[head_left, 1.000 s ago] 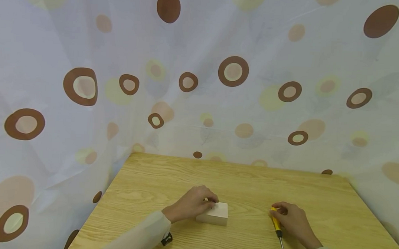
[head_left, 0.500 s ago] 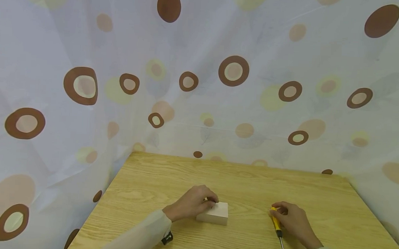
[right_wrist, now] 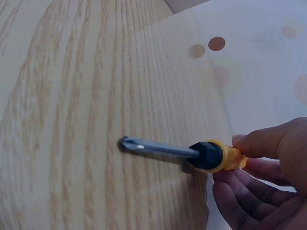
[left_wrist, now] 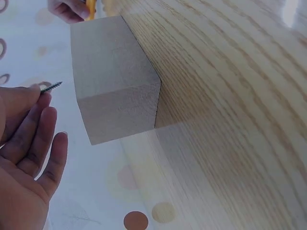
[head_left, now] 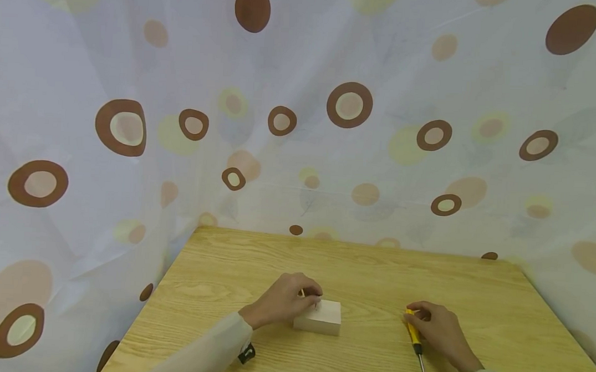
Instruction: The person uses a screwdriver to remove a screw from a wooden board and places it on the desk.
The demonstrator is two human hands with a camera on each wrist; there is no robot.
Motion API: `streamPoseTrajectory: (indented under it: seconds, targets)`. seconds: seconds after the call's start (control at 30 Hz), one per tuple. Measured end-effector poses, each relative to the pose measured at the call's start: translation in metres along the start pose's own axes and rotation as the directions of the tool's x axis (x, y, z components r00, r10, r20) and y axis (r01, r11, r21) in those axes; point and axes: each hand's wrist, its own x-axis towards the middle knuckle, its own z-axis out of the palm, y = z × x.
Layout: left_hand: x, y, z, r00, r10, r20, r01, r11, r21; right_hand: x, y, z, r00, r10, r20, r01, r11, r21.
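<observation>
Between thumb and forefinger my left hand [head_left: 284, 301] pinches a small dark screw [left_wrist: 52, 87]. In the left wrist view its pointed tip faces a pale wooden block [left_wrist: 112, 62], with a gap between them. The block lies on the wooden table [head_left: 374, 272], right under the left fingers in the head view. My right hand [head_left: 438, 332] grips a screwdriver [head_left: 414, 331] by its yellow handle. The screwdriver's metal shaft [right_wrist: 163, 149] points toward the near side of the table, its tip close to the tabletop.
A white sheet [head_left: 303, 58] with brown, peach and yellow circles hangs behind the table and along both sides. A dark strap [head_left: 247, 353] sits at the left wrist, below the sleeve [head_left: 211, 343].
My left hand has lifted slightly from the block and shifted a little left, with the screw in its fingers. The right hand and the screwdriver stay where they were.
</observation>
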Motion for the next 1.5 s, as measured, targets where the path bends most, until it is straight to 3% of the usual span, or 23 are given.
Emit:
streamPoseTrajectory:
  seconds: [0.47, 0.73, 1.0, 1.5]
  targets:
    - [-0.024, -0.017, -0.019, 0.995, 0.022, -0.093, -0.021, 1.0, 0.017, 0.0, 0.001, 0.0, 1.0, -0.004, 0.01, 0.004, 1.0, 0.0]
    - [-0.046, -0.029, -0.028, 0.992, -0.02, -0.127, 0.022, 1.0, 0.02, -0.001, 0.002, -0.001, 1.0, -0.015, 0.014, 0.015, 1.0, 0.005]
    - [-0.066, -0.04, -0.034, 0.985, -0.115, -0.127, 0.117, 0.993, 0.006, -0.002, 0.002, -0.001, 1.0, -0.013, 0.015, 0.013, 1.0, -0.008]
    - [-0.078, -0.05, -0.039, 0.977, -0.18, -0.115, 0.187, 0.981, 0.051, -0.003, -0.001, -0.002, 1.0, -0.009, 0.011, 0.009, 1.0, -0.007]
